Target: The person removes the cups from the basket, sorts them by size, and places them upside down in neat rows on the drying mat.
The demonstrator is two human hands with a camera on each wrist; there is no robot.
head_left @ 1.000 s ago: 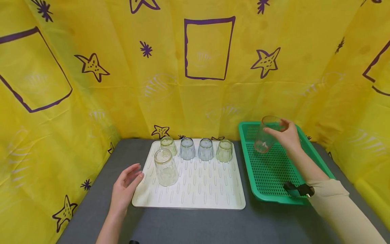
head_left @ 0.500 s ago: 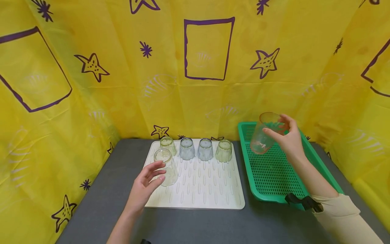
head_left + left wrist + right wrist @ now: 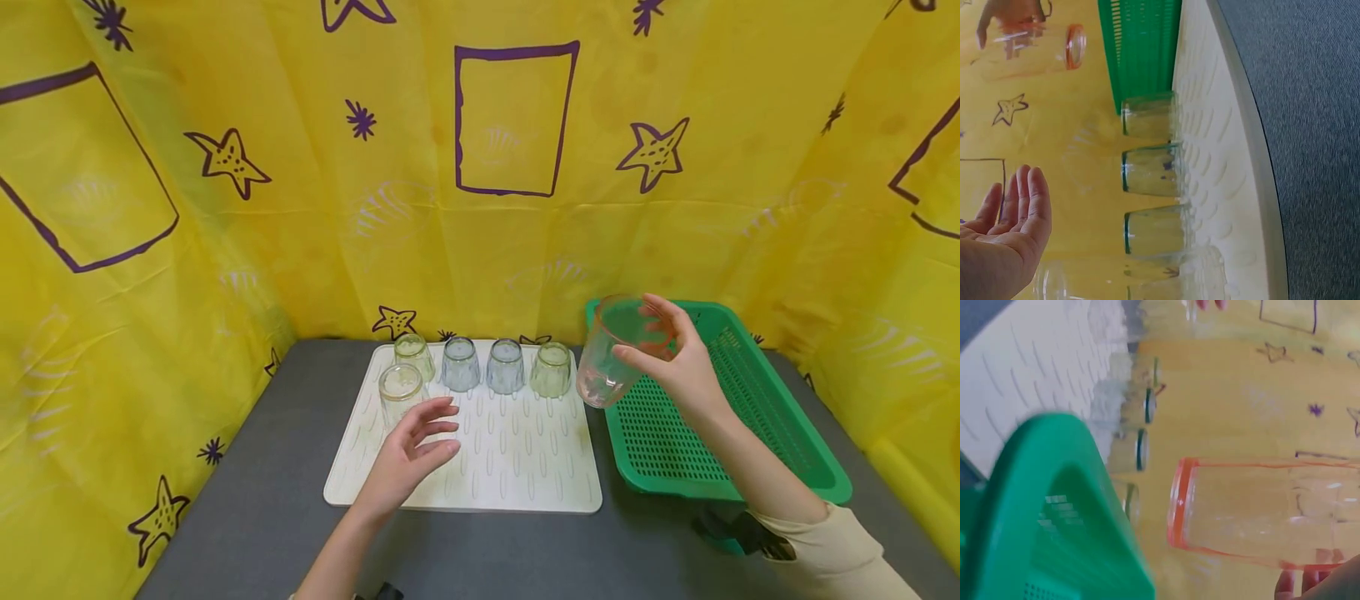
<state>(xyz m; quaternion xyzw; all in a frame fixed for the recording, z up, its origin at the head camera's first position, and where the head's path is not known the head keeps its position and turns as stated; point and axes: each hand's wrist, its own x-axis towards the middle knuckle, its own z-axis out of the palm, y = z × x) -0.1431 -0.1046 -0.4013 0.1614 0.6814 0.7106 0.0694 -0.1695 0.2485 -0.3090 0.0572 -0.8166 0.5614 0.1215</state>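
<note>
My right hand (image 3: 678,362) grips a tall clear glass with a pink tint (image 3: 600,371), thumb on one side and fingers on the other. It hangs tilted above the left rim of the green basket, thick base lower. In the right wrist view, the base of this glass (image 3: 1180,503) looks orange. My left hand (image 3: 412,458) hovers over the white mat (image 3: 525,475), fingers spread and holding nothing. Partly behind it stands a tall clear glass (image 3: 397,392), narrower end up. Small tinted glasses, green (image 3: 552,371) and blue (image 3: 506,368), stand in a row along the mat's back edge.
The green perforated basket (image 3: 731,492) sits on the dark grey table (image 3: 255,500), right of the mat. A yellow patterned cloth (image 3: 510,250) hangs close behind the mat and basket and along both sides.
My right hand has carried the pink-tinted glass leftward from over the basket to its left rim. My left hand has moved right, from beside the mat to over it.
</note>
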